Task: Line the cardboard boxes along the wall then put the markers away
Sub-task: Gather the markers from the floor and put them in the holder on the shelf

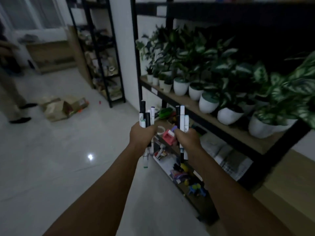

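Both hands are held out in front of the person, above the white tiled floor [51, 167] and just before the lower shelf [170, 165] of a black rack. The left hand [142, 135] is closed as a fist around a bundle of markers [146, 116], and the right hand [187, 138] is closed in the same way around a second bundle of markers [182, 116]. In each fist the markers stand nearly upright, with their caps above the fingers and their other ends hanging below the palm. The two bundles are near each other but do not touch. Markers are light, stiff and smooth, so I judge that several in one fist can slide against each other and one may slip out from below; a firm grip around the middle of the bundle, as now, is the safest place to hold. The lower shelf carries small mixed things, among them a pink object [167, 136] and a roll of tape [160, 130], and it seems a likely place for the markers, but I cannot tell which container is meant for them. On the shelf above stand potted plants in white pots [180, 86]. Far left on the floor lies an open cardboard box [56, 109], apart from the wall, so the lining of boxes may not be finished. Another person's legs [12, 99] show at the left edge.
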